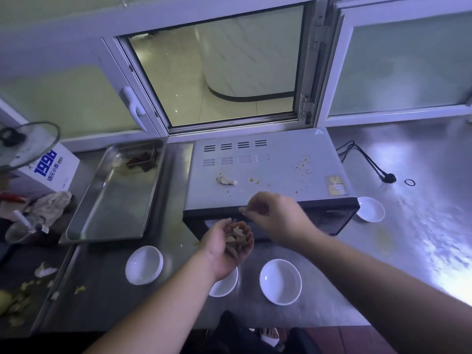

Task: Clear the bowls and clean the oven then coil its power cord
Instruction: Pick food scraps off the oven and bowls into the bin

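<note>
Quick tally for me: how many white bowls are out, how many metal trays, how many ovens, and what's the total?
White bowls: 4, one partly hidden under the left hand
Metal trays: 1
Ovens: 1
Total: 6

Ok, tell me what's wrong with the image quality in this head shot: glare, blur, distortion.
Head view: strong glare washes out the stainless steel counter at right; a bluish cast tints everything; wide-angle distortion bows the white window frame; the right hand is motion-blurred above the grey-topped oven, while the left hand, cupping food scraps, and the white bowls stay fairly sharp.
</note>
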